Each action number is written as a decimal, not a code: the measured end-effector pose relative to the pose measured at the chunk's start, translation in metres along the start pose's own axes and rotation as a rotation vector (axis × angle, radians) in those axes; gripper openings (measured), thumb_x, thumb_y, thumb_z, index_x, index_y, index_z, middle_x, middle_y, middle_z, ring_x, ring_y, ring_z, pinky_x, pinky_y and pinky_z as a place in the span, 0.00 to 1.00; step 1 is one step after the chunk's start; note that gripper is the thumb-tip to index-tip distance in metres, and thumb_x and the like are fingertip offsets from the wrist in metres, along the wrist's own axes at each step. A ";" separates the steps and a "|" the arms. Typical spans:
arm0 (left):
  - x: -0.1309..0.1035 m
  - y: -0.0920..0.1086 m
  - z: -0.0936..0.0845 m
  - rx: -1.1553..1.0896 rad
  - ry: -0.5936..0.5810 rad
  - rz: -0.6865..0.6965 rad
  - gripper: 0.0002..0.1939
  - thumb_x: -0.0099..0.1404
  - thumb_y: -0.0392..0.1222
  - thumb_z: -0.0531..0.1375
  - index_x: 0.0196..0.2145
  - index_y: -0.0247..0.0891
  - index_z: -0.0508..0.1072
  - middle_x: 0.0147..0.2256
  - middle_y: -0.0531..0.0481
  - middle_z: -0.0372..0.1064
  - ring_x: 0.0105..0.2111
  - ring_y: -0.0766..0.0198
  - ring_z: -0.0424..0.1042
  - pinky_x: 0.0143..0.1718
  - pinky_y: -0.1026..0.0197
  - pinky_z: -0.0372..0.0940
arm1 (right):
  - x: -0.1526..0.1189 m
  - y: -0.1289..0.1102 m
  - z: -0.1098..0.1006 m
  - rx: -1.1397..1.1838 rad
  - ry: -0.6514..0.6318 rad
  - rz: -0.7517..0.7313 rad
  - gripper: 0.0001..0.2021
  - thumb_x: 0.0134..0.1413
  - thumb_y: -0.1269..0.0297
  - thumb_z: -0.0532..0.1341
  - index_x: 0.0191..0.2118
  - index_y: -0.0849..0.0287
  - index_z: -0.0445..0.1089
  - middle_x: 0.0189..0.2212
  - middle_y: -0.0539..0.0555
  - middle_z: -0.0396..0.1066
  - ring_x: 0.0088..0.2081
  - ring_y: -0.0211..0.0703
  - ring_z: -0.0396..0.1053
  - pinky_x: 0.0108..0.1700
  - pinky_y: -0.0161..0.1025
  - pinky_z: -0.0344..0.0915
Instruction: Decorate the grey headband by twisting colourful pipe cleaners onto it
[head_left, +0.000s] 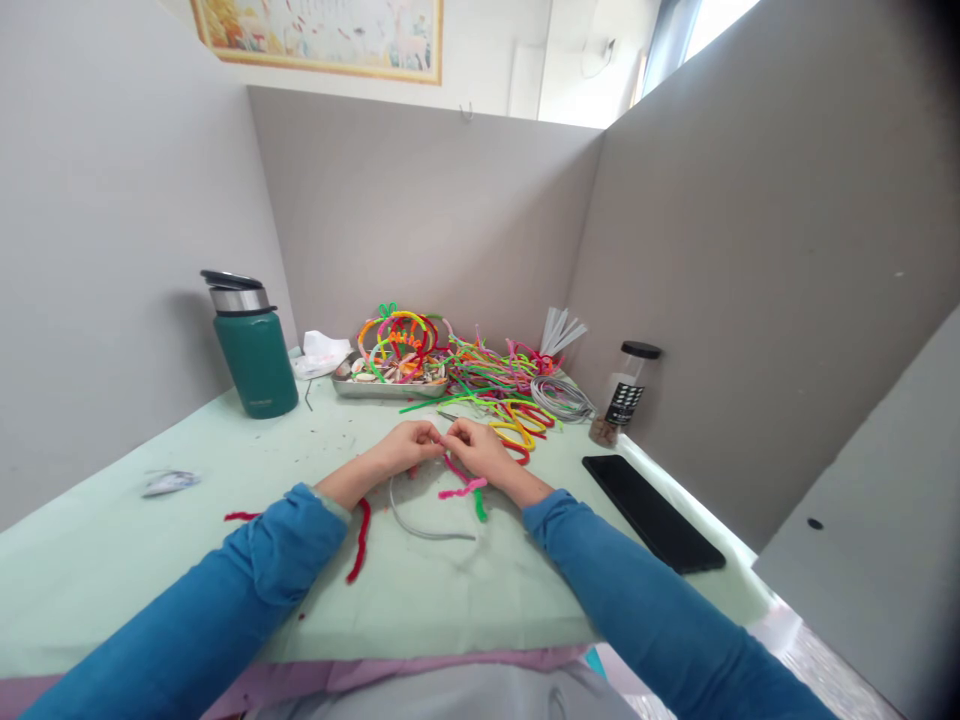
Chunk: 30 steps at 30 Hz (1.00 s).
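Observation:
My left hand (409,447) and my right hand (480,450) meet over the middle of the table, thumbs and fingers pinched tip to tip. What lies between the left fingertips is too small to make out. From under my right fingers comes a pink pipe cleaner (457,470), and its lower end crosses a short pink and green piece (478,496). A thin grey wire (420,527) curves below the hands on the cloth. Beside my left wrist lies a dark red pipe cleaner (362,540), partly hidden by the forearm.
A metal tray (390,390) holds small pieces and pipe-cleaner shapes. Right of it lie heaped pipe cleaners (491,368), a wire coil (561,398) and yellow loops (517,428). A green bottle (259,360) stands left; a clear jar (622,395) and black phone (652,512) are right.

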<state>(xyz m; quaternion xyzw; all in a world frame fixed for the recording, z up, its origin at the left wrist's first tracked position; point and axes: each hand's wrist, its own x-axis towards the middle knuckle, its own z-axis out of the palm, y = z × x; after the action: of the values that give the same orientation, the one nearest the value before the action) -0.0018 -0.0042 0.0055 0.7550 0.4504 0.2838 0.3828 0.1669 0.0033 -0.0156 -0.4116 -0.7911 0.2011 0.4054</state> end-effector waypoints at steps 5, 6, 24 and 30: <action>0.000 0.002 0.001 -0.010 0.010 -0.010 0.14 0.52 0.49 0.58 0.30 0.34 0.66 0.16 0.60 0.55 0.12 0.74 0.56 0.12 0.70 0.51 | 0.001 0.002 0.001 0.008 0.006 -0.006 0.10 0.52 0.58 0.55 0.28 0.60 0.65 0.23 0.49 0.65 0.25 0.34 0.60 0.26 0.31 0.52; 0.000 0.002 0.001 -0.012 0.011 -0.011 0.14 0.52 0.48 0.58 0.30 0.34 0.66 0.16 0.60 0.55 0.12 0.74 0.56 0.12 0.70 0.51 | 0.001 0.002 0.001 0.010 0.005 -0.004 0.10 0.52 0.58 0.55 0.28 0.60 0.65 0.23 0.49 0.65 0.25 0.34 0.60 0.26 0.32 0.52; 0.001 -0.002 0.001 -0.041 0.011 -0.013 0.13 0.52 0.47 0.58 0.30 0.34 0.66 0.16 0.60 0.54 0.12 0.75 0.54 0.12 0.70 0.51 | 0.000 0.000 0.000 -0.029 0.014 -0.021 0.08 0.52 0.61 0.55 0.29 0.60 0.66 0.24 0.49 0.66 0.25 0.34 0.60 0.28 0.32 0.52; 0.003 -0.004 0.001 -0.050 0.013 -0.016 0.12 0.53 0.46 0.58 0.30 0.34 0.66 0.17 0.60 0.54 0.13 0.75 0.54 0.12 0.70 0.53 | -0.001 -0.003 -0.001 -0.050 0.011 -0.017 0.08 0.52 0.61 0.56 0.28 0.60 0.65 0.23 0.49 0.66 0.25 0.34 0.60 0.27 0.31 0.51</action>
<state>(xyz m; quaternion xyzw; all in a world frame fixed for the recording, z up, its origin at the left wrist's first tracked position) -0.0018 -0.0007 0.0013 0.7398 0.4517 0.2966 0.4009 0.1666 0.0009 -0.0141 -0.4162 -0.7970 0.1754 0.4010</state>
